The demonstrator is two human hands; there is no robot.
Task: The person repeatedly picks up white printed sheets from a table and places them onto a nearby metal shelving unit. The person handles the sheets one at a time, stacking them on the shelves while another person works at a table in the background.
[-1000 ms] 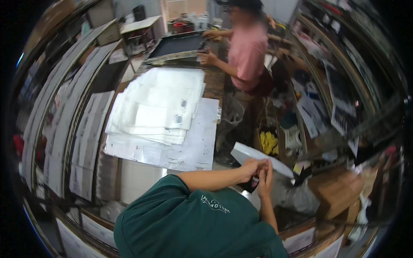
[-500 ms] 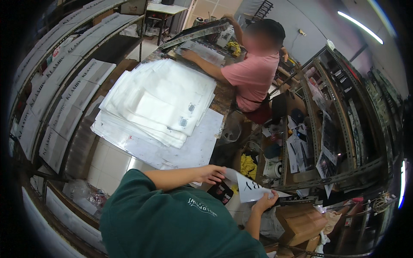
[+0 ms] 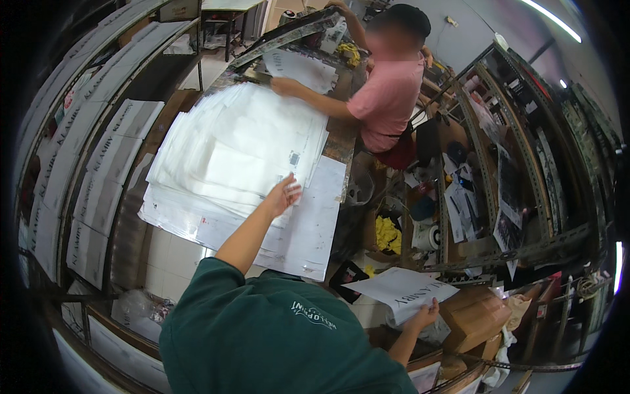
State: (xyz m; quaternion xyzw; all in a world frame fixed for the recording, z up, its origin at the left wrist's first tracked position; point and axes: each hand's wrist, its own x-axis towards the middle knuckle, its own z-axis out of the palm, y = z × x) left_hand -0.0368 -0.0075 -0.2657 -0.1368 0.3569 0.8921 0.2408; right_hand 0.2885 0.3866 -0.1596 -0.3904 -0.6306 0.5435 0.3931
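The printed sheet (image 3: 377,287) is pinched by its near edge between the thumb and fingers of the right hand (image 3: 425,316). It extends forward and leftward from that hand, its long axis running roughly left to right, one corner curling down. The right hand is the nearer of the two; the left hand (image 3: 283,196) is well apart, farther forward and to the left.

That left hand has its fingers loosely spread and grips nothing visible. It is over the near right corner of the stack of white sheets (image 3: 230,141), most of which lies ahead and leftward of it; whether skin meets sheet I cannot tell. Under the stack, showing to the left hand's right, is a pale board (image 3: 308,243).

Counted: one sheet in the right hand; one stack, its layers too many to number; one co-worker, straight ahead beyond the left hand, with one frame (image 3: 289,36) tilted up above one lettered sheet (image 3: 302,69). One yellow bundle (image 3: 388,235) sits forward of the right hand, one cardboard box (image 3: 476,318) just to its right.
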